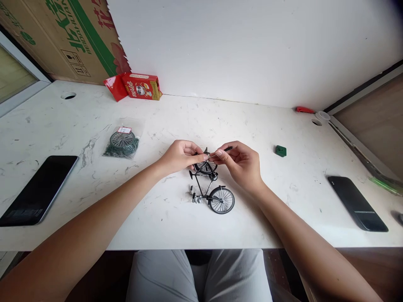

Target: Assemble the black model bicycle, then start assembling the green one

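Observation:
A black model bicycle (pixel 204 184) lies on its side on the white tabletop, handlebars and front wheel towards me. My left hand (pixel 185 156) is closed at its rear wheel (pixel 206 167), thumb and fingertips pinching the part near the rack. From the other side my right hand (pixel 241 161) meets it, fingers closed around a thin tool with a dark end (pixel 228 148). Its tip reaches the spot between both hands. The fingers partly cover the rear wheel, and the small part between the fingertips is too small to make out.
A clear bag of dark green parts with a wheel (pixel 122 140) lies left. Phones lie at left (pixel 39 191) and right (pixel 357 203). A small green block (pixel 281 151) sits right of my hands. A red packet (pixel 141 87) and cardboard box (pixel 72 42) stand behind.

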Available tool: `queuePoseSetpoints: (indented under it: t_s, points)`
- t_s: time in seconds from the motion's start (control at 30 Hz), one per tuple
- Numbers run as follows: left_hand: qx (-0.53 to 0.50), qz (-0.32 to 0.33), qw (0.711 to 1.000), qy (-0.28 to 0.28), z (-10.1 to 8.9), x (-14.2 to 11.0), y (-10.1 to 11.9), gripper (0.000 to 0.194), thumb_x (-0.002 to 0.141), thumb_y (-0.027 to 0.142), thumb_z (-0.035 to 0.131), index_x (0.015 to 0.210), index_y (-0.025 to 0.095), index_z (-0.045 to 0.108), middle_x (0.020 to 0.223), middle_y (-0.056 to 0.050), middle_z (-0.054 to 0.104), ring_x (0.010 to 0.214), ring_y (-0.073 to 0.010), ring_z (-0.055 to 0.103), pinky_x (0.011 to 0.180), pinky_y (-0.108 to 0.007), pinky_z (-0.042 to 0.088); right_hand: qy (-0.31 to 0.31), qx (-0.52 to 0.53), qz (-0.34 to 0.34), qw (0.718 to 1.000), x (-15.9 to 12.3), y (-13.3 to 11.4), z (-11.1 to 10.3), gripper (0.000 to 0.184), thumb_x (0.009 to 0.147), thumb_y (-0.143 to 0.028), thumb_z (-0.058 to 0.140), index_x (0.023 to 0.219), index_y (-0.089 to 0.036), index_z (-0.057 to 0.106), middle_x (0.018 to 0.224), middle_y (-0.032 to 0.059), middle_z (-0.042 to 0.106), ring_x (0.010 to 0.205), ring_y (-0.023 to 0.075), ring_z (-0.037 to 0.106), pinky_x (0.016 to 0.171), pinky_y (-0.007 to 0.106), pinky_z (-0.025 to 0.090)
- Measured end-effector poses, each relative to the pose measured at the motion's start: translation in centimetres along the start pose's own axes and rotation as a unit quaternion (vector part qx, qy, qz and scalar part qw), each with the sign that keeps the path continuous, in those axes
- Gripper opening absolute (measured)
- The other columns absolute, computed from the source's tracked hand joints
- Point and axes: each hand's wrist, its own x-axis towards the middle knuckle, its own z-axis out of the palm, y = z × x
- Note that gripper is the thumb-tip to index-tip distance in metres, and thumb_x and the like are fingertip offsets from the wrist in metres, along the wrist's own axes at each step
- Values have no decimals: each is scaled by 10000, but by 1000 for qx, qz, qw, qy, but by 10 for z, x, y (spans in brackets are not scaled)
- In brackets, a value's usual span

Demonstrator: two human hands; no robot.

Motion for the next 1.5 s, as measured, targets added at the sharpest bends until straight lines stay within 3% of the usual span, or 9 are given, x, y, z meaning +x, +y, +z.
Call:
queuePoseSetpoints:
  t_s: [1.13,1.5]
  points:
    - [14,-7,1000,16,3,-3,5,306,800,377,899,914,154,723,789,-44,743,555,-98,628,489,-211,483,-4,1,16,1000,1,2,-2,306,930,-514,776,984,-226,686,867,61,798,794,215,805,753,388,719]
    - [0,-9,1000,18,5,-4,7,229,832,285,874,916,141,718,771,-37,738,525,-84,611,473,-206,487,0,13,14,1000,0,4,0,319,924,-518,781,994,-218,693,880,69,799,794,220,804,773,409,719]
